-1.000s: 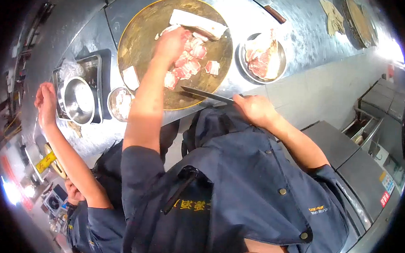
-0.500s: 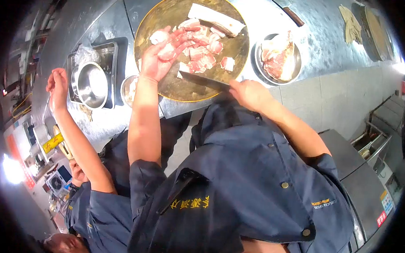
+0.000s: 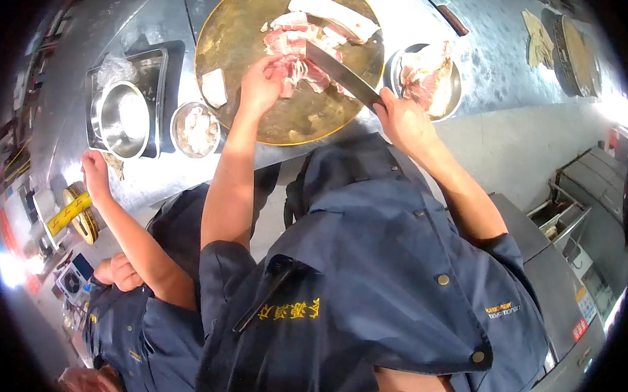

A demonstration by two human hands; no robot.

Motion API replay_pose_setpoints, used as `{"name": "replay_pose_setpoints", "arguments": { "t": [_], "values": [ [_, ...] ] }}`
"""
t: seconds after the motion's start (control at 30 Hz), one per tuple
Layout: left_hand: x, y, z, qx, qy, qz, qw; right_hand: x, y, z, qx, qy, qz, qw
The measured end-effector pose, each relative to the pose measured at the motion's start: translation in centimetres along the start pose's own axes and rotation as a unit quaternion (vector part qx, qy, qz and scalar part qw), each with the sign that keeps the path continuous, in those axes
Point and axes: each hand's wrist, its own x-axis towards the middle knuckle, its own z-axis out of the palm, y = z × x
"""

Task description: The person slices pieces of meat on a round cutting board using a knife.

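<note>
My right hand (image 3: 404,118) grips a broad kitchen knife (image 3: 342,74) by its handle, and the blade slants over the cut meat. My left hand (image 3: 261,85) has its fingers closed at the left side of the meat pieces (image 3: 289,44), touching them. The pieces lie heaped on a round wooden chopping board (image 3: 247,28) with a yellow rim. Behind the heap lies a long pale slab of meat (image 3: 332,15). A separate white piece (image 3: 214,87) rests near the board's left edge.
Right of the board, a metal bowl (image 3: 456,96) holds a large meat chunk (image 3: 426,82). To the left stand a bowl of pale pieces (image 3: 195,130), a steel bowl (image 3: 125,120) and a dark tray (image 3: 168,63). Another knife (image 3: 453,20) lies behind. A co-worker's arm (image 3: 130,224) is at left.
The knife has moved from the board's near edge to over the heap. My left hand has lowered its held pieces to the heap. The white piece at left now shows. The co-worker's hand is lower.
</note>
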Motion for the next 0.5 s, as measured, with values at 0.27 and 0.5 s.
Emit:
{"name": "replay_pose_setpoints", "arguments": {
  "t": [0.27,0.5],
  "values": [
    [-4.3,-2.6,1.9,0.145,0.012,0.143,0.979,-1.5,-1.3,-1.0,0.05,-0.011,-0.037,0.998],
    [-7.2,-6.3,-0.5,-0.155,-0.015,-0.12,0.98,-1.5,0.3,0.7,0.018,-0.061,-0.011,0.998]
  ]
}}
